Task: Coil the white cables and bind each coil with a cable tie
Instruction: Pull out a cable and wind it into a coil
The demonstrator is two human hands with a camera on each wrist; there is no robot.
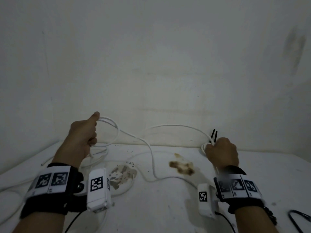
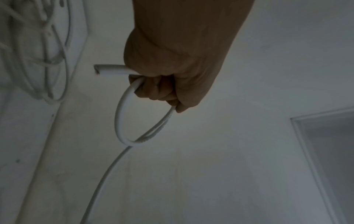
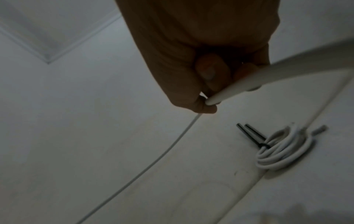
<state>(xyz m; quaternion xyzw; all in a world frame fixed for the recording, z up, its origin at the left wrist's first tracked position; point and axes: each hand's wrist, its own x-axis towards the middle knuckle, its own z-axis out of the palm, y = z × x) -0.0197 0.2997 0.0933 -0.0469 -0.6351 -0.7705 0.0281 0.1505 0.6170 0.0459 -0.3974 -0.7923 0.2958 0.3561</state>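
Observation:
My left hand [image 1: 84, 137] is raised above the table and grips a small coil of white cable [image 1: 110, 125]; in the left wrist view the coil's loop [image 2: 122, 115] hangs from the curled fingers and the cable end [image 2: 109, 70] sticks out past the fist. The same cable [image 1: 152, 158] sags to the table and arcs over to my right hand [image 1: 220, 150], which pinches it [image 3: 229, 89] between thumb and fingers. Just beyond the right hand lies a finished coil [image 3: 283, 153] bound with a black cable tie [image 3: 250, 134], its two tails pointing up [image 1: 214, 135].
The white table [image 1: 168, 209] meets a white wall at the back. Brown stains [image 1: 182, 167] and a chipped patch [image 1: 122, 175] mark its middle. More loose white cable [image 1: 99, 155] lies at the left. A black cable [image 1: 299, 221] loops at the lower right corner.

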